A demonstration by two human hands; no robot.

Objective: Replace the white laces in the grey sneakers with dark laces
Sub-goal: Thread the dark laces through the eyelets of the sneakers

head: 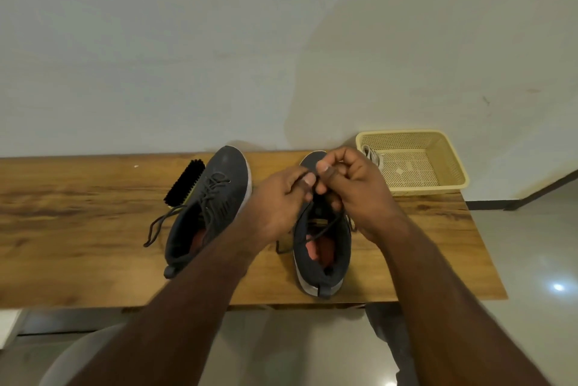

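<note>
A: Your right hand [353, 188] is curled, thumb and forefinger pinching the dark lace [325, 229] just over the right sneaker [322, 260]. Your left hand [281, 198] meets it there, fingers bent round the same lace. The two hands touch at the fingertips.

B: Why so close together?

A: Judgement: you are feeding or tightening the lace at the upper eyelets, and holding it short on both sides keeps it taut. The eyelets themselves are hidden behind your fingers, so I cannot tell which one is in work. Both forearms reach straight out from you and converge above that shoe, wrists roughly level.

B: Where does the rest stand?

A: The right sneaker sits toe away from you on the tabletop [78, 229], one loose lace end trailing across its opening and off its left side. The left sneaker [209, 204] lies near it, angled, already threaded dark, ends spilling leftward. A black brush [184, 182] lies just beyond it. The white laces [372, 156] lie in the yellow basket [450, 163] at the far right, out of your way.

B: Progress?

A: Late, by my reading: one shoe laced, the second in hand.
</note>
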